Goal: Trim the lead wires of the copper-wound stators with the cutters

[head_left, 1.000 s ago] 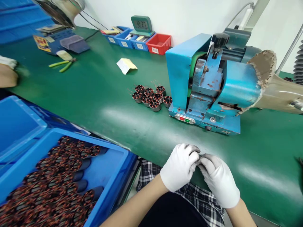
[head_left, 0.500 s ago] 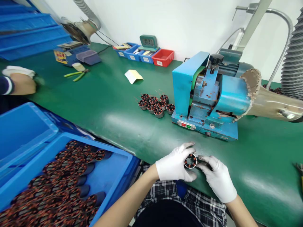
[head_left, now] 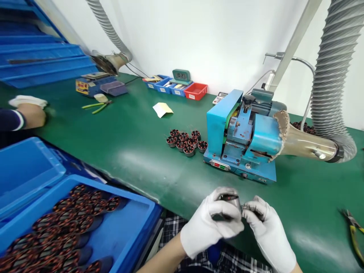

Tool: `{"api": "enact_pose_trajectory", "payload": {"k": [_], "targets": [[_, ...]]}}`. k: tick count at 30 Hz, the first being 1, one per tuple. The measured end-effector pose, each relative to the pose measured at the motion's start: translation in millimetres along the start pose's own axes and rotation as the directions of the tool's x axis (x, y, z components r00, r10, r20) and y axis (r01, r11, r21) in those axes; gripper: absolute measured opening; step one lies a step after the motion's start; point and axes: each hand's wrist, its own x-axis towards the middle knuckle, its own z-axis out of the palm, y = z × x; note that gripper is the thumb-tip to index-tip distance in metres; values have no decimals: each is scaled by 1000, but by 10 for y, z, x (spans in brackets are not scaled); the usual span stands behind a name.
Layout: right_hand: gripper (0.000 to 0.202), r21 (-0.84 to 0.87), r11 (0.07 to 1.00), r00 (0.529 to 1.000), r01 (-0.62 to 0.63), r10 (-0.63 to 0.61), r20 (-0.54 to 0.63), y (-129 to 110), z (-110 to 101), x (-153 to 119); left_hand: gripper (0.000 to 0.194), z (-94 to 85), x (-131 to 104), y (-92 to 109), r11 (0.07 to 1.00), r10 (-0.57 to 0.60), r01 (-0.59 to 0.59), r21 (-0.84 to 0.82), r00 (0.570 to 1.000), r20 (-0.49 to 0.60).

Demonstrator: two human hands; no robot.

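My left hand (head_left: pixel 217 220), in a white glove with darkened fingertips, is wrapped round a motor stator (head_left: pixel 234 201) with a metal outer ring. The ring is tilted on its side above the table's front edge, and the fingers cover much of it. Close against the ring's right side, my right hand (head_left: pixel 263 223), also gloved, has its thumb and fingers pinched together. What lies in that pinch is too small to make out. Several more copper-wound stators (head_left: pixel 187 143) stand grouped on the green table (head_left: pixel 136 151), left of a blue grinding machine (head_left: pixel 241 140).
At the lower left, a blue crate (head_left: pixel 133 212) holds many stators. Yellow-handled pliers (head_left: pixel 353 231) lie at the far right, green-handled cutters (head_left: pixel 98 106) at the left. A co-worker's gloved hand (head_left: pixel 31 106) is at the far left. Small bins (head_left: pixel 196 91) line the wall.
My left hand has tipped the stator from facing up onto its side. The right hand's fingers have closed in a pinch beside it. The camera view has shifted.
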Motion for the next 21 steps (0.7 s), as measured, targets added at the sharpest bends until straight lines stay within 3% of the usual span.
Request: {"api": "enact_pose_trajectory", "payload": {"k": [3, 5, 9, 12, 17, 21], "targets": [[25, 153, 971, 981, -183, 170, 92, -106, -37, 24, 30, -103, -33, 14, 997, 78, -77, 18, 997, -17], [27, 233, 940, 966, -250, 227, 124, -158, -45, 25, 43, -161, -42, 17, 994, 106, -106, 0, 993, 52], [24, 180, 947, 964, -267, 262, 52, -176, -25, -24, 19, -251, -30, 97, 993, 104, -88, -80, 972, 211], [23, 78, 970, 971, -231, 235, -45, -191, -31, -53, 5, -264, -38, 176, 988, 143, -130, -84, 974, 178], [25, 309, 888, 938, -340, 342, 48, -281, -74, -31, 50, -195, -59, 139, 986, 158, -160, 38, 986, 44], [26, 386, 829, 912, -404, 395, 107, -239, -28, -47, 46, -153, -36, 73, 987, 146, -140, -83, 987, 68]]}}
